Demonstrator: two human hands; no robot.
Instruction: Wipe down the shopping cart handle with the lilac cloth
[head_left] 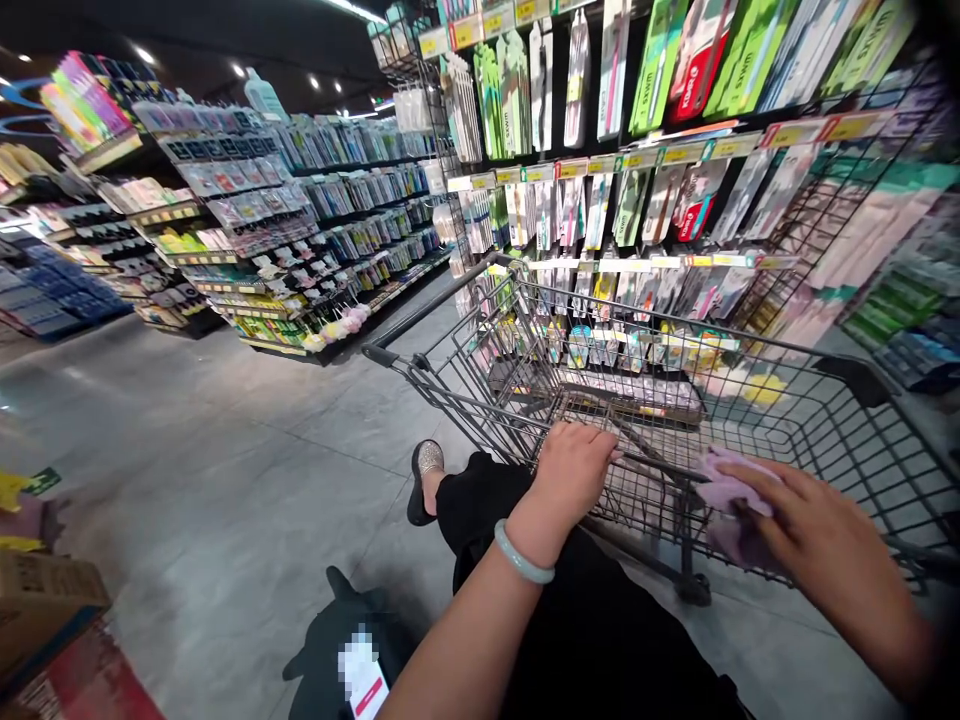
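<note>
A dark wire shopping cart (757, 440) stands side-on before me, and its basket looks bare of goods. My left hand (574, 465), with a pale bangle (523, 556) at the wrist, is closed over the cart's near top rail. Further right along that same rail, my right hand (817, 525) grips a crumpled light purple cloth (739, 485). The cloth wraps over the rail and touches it. The cart's handle bar (442, 305) lies to the left, apart from both hands.
Shelves of packaged toothbrushes (570, 210) rise behind the cart. Another stocked aisle shelf (360, 190) stands at the left back. Cardboard boxes (45, 600) sit at the lower left. Near my foot, a phone with a lit screen (367, 690) lies on a dark object (322, 620) above the grey floor (225, 480).
</note>
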